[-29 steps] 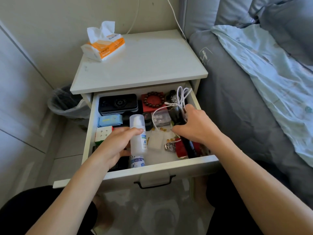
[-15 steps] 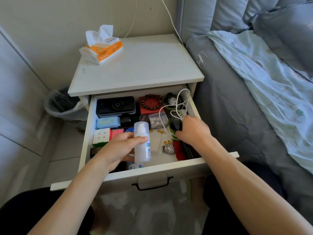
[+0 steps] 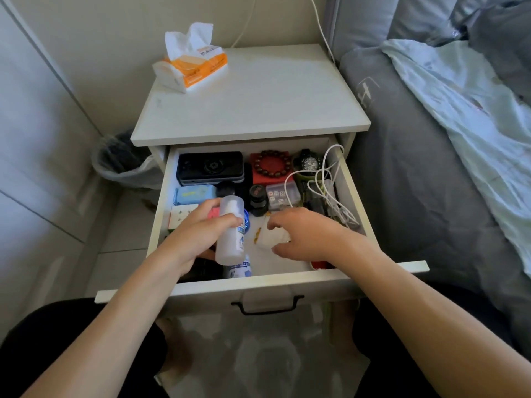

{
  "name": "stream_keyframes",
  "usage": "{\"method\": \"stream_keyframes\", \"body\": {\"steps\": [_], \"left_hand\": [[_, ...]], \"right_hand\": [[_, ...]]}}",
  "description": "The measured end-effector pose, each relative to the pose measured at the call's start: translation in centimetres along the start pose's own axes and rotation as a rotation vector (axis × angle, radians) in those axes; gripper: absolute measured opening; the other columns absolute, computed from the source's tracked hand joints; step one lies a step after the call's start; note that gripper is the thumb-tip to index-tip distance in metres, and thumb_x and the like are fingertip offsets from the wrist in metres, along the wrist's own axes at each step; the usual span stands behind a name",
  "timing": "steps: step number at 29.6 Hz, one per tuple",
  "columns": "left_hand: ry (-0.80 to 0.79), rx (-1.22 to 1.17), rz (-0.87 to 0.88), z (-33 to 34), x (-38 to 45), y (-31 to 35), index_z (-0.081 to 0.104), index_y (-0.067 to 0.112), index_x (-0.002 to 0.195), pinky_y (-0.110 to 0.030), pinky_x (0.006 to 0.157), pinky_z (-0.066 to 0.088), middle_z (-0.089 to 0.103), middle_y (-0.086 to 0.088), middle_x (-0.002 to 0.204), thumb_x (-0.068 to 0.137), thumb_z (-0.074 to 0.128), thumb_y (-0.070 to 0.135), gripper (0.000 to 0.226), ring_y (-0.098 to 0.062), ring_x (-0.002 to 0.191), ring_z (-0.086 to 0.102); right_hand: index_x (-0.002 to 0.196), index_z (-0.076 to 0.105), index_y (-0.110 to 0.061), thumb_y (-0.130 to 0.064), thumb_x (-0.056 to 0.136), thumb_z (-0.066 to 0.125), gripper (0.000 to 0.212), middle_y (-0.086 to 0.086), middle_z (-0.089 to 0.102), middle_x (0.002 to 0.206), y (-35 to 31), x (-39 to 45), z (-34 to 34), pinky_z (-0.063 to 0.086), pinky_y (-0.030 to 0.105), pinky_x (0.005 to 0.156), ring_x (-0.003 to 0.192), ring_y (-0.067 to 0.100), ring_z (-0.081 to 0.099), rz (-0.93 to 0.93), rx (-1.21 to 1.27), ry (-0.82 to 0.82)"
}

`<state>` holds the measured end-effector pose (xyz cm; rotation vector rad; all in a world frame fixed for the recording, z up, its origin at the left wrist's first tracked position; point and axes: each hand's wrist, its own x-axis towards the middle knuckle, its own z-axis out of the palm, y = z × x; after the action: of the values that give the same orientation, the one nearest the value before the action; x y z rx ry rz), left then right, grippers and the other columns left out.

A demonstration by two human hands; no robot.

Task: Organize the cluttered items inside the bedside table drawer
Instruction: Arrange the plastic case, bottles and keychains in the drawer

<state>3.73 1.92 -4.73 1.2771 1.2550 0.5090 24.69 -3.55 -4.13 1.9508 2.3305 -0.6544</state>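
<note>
The bedside table drawer (image 3: 290,280) is pulled open and full of small items. My left hand (image 3: 198,237) grips a white spray bottle (image 3: 230,239) upright over the drawer's front left part. A second bottle (image 3: 240,270) lies below it. My right hand (image 3: 304,235) is in the drawer's middle, its finger and thumb curled round a small white packet (image 3: 268,239). A tangled white cable (image 3: 326,191) lies along the right wall. At the back sit a black box (image 3: 209,168), a bead bracelet (image 3: 271,168) on a red box, and a watch (image 3: 310,164).
Also inside are a clear dice box (image 3: 280,195), a small black jar (image 3: 257,200), a blue pack (image 3: 195,195) and a puzzle cube (image 3: 180,215). A tissue pack (image 3: 191,67) sits on the tabletop. A bin (image 3: 120,165) stands left, the bed (image 3: 431,182) right.
My right hand has left the cable and dark items at the drawer's right side and moved left onto the white packet. My left hand still holds the spray bottle.
</note>
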Motion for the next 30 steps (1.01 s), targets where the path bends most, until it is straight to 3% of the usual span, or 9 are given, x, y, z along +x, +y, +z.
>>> {"method": "stream_keyframes", "body": {"steps": [5, 9, 13, 17, 19, 22, 26, 30], "left_hand": [[-0.018, 0.038, -0.011, -1.0, 1.1, -0.5, 0.059, 0.049, 0.11, -0.026, 0.055, 0.055, 0.065, 0.012, 0.111, 0.077, 0.074, 0.04, 0.037, -0.006, 0.082, 0.071], [-0.068, 0.113, -0.014, -0.7, 1.7, 0.4, 0.057, 0.051, 0.115, -0.026, 0.055, 0.055, 0.062, 0.007, 0.114, 0.068, 0.072, 0.047, 0.049, -0.013, 0.092, 0.07], [-0.084, 0.175, -0.003, -1.6, 3.5, 0.8, 0.053, 0.058, 0.104, -0.019, 0.05, 0.052, 0.067, 0.005, 0.104, 0.083, 0.074, 0.036, 0.036, -0.007, 0.079, 0.071], [-0.048, 0.122, -0.019, -2.0, 3.4, 0.8, 0.058, 0.053, 0.112, -0.023, 0.051, 0.054, 0.075, 0.006, 0.091, 0.08, 0.074, 0.037, 0.039, -0.007, 0.075, 0.073], [-0.059, 0.11, -0.013, -1.7, 3.4, 0.8, 0.058, 0.051, 0.114, -0.025, 0.055, 0.055, 0.075, 0.007, 0.093, 0.072, 0.072, 0.043, 0.046, -0.008, 0.079, 0.073], [-0.073, 0.136, -0.011, -1.8, 3.1, 0.3, 0.055, 0.053, 0.119, -0.02, 0.061, 0.05, 0.066, 0.008, 0.108, 0.073, 0.072, 0.045, 0.049, -0.003, 0.09, 0.067], [-0.036, 0.125, -0.032, -2.4, 3.0, -0.1, 0.058, 0.051, 0.118, -0.021, 0.063, 0.049, 0.065, 0.009, 0.108, 0.067, 0.07, 0.049, 0.053, -0.002, 0.091, 0.066], [-0.02, 0.132, -0.048, -2.6, 3.3, -0.5, 0.059, 0.052, 0.115, -0.029, 0.07, 0.053, 0.068, 0.011, 0.106, 0.065, 0.07, 0.05, 0.051, -0.005, 0.091, 0.069]], "right_hand": [[0.137, 0.043, -0.025, -0.047, 0.078, 0.07, 0.068, 0.005, 0.048, 0.13, -1.1, 5.1, 1.2, 0.046, 0.04, 0.088, 0.12, 0.028, 0.049, -0.076, -0.203, -0.039], [0.129, 0.046, -0.02, -0.041, 0.08, 0.07, 0.059, 0.008, 0.048, 0.125, -0.5, 5.5, 1.8, 0.043, 0.038, 0.079, 0.116, 0.031, 0.049, -0.073, -0.334, -0.016], [0.124, 0.048, -0.018, -0.04, 0.073, 0.073, 0.062, 0.008, 0.045, 0.124, 0.3, 5.1, 1.9, 0.04, 0.034, 0.078, 0.114, 0.03, 0.048, -0.011, -0.309, 0.065], [0.128, 0.044, -0.018, -0.038, 0.07, 0.075, 0.069, 0.008, 0.039, 0.125, 0.3, 4.5, 1.6, 0.042, 0.033, 0.079, 0.113, 0.029, 0.047, 0.054, -0.217, 0.079], [0.128, 0.046, -0.018, -0.03, 0.072, 0.072, 0.063, 0.008, 0.039, 0.124, 0.4, 4.6, 1.2, 0.041, 0.033, 0.076, 0.112, 0.03, 0.048, 0.082, -0.221, 0.111], [0.128, 0.049, -0.017, -0.019, 0.076, 0.066, 0.055, 0.009, 0.039, 0.13, -0.1, 4.6, 1.2, 0.044, 0.037, 0.088, 0.118, 0.031, 0.044, 0.049, -0.292, 0.109], [0.124, 0.056, -0.022, -0.026, 0.085, 0.062, 0.04, 0.0, 0.052, 0.12, -1.1, 4.6, 1.7, 0.048, 0.035, 0.086, 0.111, 0.022, 0.052, -0.133, -0.146, -0.033], [0.109, 0.067, -0.019, -0.034, 0.088, 0.063, 0.026, -0.004, 0.064, 0.096, -2.4, 4.7, 2.9, 0.051, 0.035, 0.076, 0.09, 0.016, 0.056, -0.2, 0.037, -0.366]]}}
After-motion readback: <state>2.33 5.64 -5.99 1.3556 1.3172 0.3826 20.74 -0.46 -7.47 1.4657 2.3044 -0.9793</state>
